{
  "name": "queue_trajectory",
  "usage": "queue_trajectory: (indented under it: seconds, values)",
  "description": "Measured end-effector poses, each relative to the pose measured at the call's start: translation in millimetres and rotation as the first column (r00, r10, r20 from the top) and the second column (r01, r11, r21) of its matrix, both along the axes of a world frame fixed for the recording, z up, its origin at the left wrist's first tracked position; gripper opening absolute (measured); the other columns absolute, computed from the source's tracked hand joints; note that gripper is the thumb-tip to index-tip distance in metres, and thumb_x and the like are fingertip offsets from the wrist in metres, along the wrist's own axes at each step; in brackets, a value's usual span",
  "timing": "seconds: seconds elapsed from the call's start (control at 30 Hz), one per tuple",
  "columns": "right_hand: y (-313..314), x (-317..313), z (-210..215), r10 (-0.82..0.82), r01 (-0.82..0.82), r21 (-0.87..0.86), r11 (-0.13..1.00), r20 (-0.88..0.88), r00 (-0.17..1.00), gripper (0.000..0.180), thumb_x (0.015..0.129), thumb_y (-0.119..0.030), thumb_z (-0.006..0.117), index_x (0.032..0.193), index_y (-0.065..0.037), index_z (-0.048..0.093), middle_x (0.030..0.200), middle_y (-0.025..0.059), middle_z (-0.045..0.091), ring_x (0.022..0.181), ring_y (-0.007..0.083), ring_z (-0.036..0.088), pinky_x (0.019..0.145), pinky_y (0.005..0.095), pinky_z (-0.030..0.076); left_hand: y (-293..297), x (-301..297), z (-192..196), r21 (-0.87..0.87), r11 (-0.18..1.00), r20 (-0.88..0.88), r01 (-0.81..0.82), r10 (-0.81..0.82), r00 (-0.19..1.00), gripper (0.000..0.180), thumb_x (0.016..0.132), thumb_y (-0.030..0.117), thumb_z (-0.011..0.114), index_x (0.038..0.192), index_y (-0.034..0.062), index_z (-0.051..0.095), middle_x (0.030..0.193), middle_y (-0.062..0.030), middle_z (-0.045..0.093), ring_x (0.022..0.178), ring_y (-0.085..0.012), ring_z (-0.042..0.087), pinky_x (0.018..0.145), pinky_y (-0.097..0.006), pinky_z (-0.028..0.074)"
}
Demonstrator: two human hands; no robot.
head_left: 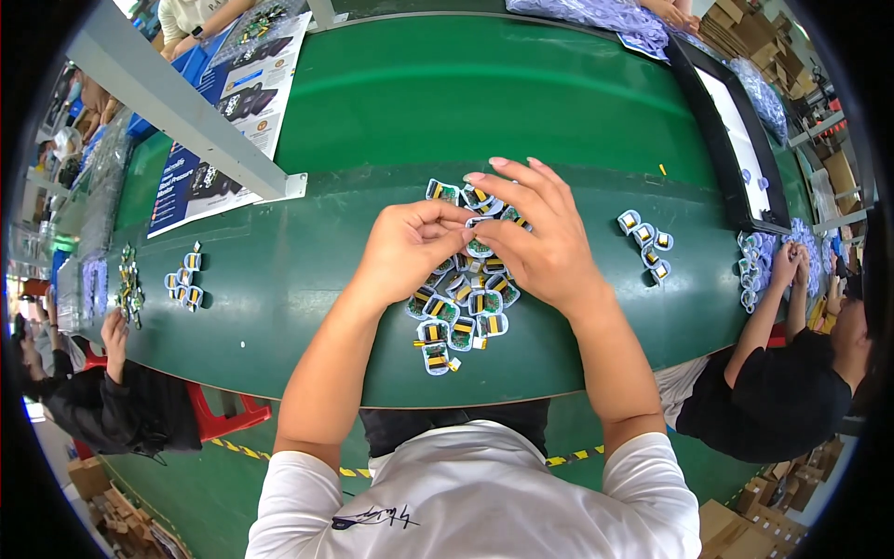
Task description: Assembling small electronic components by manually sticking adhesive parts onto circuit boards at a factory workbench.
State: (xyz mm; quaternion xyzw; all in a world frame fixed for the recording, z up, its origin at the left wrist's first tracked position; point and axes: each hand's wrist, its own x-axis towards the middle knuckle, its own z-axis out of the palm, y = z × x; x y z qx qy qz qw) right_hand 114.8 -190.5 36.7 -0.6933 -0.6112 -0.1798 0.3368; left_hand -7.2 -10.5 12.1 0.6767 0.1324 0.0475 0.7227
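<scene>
The left hand (402,250) and right hand (551,250) pinch a small part (480,249) in their fingers (438,214) over the pile (458,312) on the tabletop (298,265), and it could drop and get mixed up with the others if they pinch too loosely.

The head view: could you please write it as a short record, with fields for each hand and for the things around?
Left hand: thumb and fingertips close together at a small pale-rimmed part
Right hand: at the same part; exact grip partly hidden
Under and around hands: heap of similar parts, with black and yellow showing
Left side: small separate group
Right side: another small group
Surface: green worktable
Far left: printed sheet beside a pale metal post
Far right: black-framed box
</scene>
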Motion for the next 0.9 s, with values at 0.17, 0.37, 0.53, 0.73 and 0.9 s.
queue_trajectory:
  seconds: [0.17,0.37,0.53,0.73,0.9]
  values:
    - [-0.6,1.6,4.0,0.047,-0.049,-0.111,0.993,-0.016,0.999,0.014,0.082,-0.008,0.081,0.091,-0.010,0.071,0.139,0.0077,0.067,0.134,0.0324,0.059,0.115,0.0566,0.043,0.9,0.4,-0.5,-0.021,1.000,0.002,0.020,-0.020,1.000,0.020,0.097,-0.001,0.071,0.116,-0.0065,0.071,0.095,-0.0091,0.078,0.085,-0.0106,0.073,0.076,-0.024,0.057]
    - [11.0,69.6,-3.0,-0.234,0.212,-0.104,0.972,-0.322,0.917,0.004,0.096,-0.008,0.068,0.097,-0.004,0.068,0.091,0.0083,0.076,0.088,0.0302,0.073,0.086,0.0415,0.054,8.4,6.4,-6.0,-0.193,0.972,0.080,-0.137,0.155,0.985,0.025,0.096,0.003,0.075,0.118,-0.0081,0.070,0.100,-0.0131,0.077,0.084,-0.0165,0.075,0.078,-0.027,0.060]
    - [-2.2,134.1,-46.1,-0.472,0.587,-0.411,0.697,0.354,0.808,0.026,0.092,-0.005,0.065,0.112,-0.010,0.079,0.121,0.0100,0.073,0.118,0.0308,0.064,0.107,0.0478,0.047,12.7,8.5,-6.0,-0.288,0.938,0.024,-0.195,0.211,0.977,0.027,0.096,0.005,0.075,0.120,-0.0069,0.070,0.102,-0.0134,0.077,0.087,-0.0185,0.075,0.082,-0.031,0.060]
    - [4.5,49.7,2.0,-0.312,0.279,-0.193,0.941,-0.166,0.936,0.021,0.097,-0.009,0.065,0.112,-0.004,0.078,0.107,0.0130,0.076,0.105,0.0324,0.071,0.098,0.0429,0.052,15.9,4.0,-1.4,-0.317,0.926,0.086,-0.203,0.241,0.967,0.028,0.096,0.006,0.075,0.120,-0.0070,0.070,0.104,-0.0131,0.077,0.088,-0.0189,0.075,0.084,-0.031,0.060]
    - [8.2,5.8,11.3,-0.401,0.148,-0.381,0.913,-0.762,0.508,0.026,0.105,-0.022,0.064,0.106,0.000,0.077,0.088,0.0080,0.075,0.073,0.0109,0.063,0.070,0.0271,0.050,9.1,5.2,-1.9,-0.279,0.940,0.234,-0.197,0.266,0.935,0.026,0.097,0.002,0.074,0.121,-0.0079,0.070,0.106,-0.0131,0.077,0.092,-0.0173,0.075,0.086,-0.030,0.061]
